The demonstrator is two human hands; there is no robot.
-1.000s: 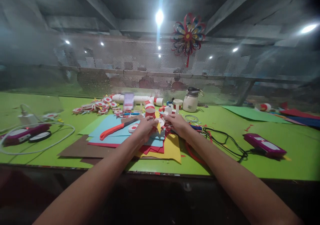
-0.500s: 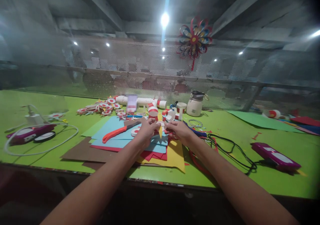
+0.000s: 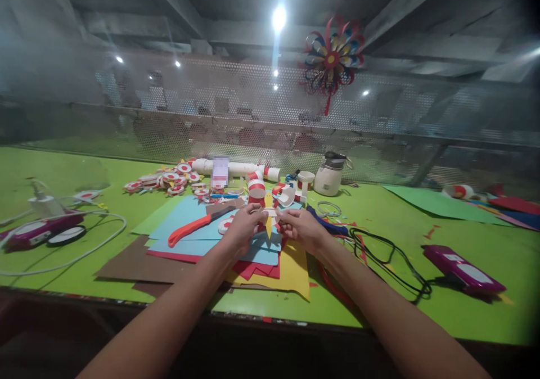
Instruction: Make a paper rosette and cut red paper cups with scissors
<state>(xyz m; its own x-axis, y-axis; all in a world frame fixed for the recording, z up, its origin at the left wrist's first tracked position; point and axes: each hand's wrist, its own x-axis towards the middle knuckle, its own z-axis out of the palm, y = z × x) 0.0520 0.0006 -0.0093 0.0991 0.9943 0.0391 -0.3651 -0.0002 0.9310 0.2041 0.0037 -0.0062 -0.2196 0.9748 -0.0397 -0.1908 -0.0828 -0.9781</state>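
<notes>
Green bench [image 3: 422, 238] under a perforated metal screen, with a paper pinwheel [image 3: 332, 58] hanging above; no writing is legible anywhere, and a blurred patch covers the label on the white tube [image 3: 232, 168] lying at the back. At centre, the left hand [image 3: 242, 227] and right hand [image 3: 301, 230] meet over a stack of coloured paper sheets [image 3: 202, 238]. Both sets of fingers are pinched on a small paper piece [image 3: 269, 216] (white and red rounds with a yellow point hanging down), held just above the sheets between the two hands. Compared with half a second earlier, the hands sit slightly lower and closer to the body, and the yellow point now hangs clear below the fingers. An orange-handled knife [image 3: 192, 227] lies on the blue sheet, left of the left hand. Behind it, a heap of red-and-white paper rings [image 3: 169, 179] rests on the bench. A white jar [image 3: 329, 176] with a dark lid stands at the back right of the hands; its contents cannot be seen. A black cable [image 3: 392, 255] runs to a magenta device [image 3: 462, 266] on the right; a similar device [image 3: 36, 230] with a white cable lies on the left.
</notes>
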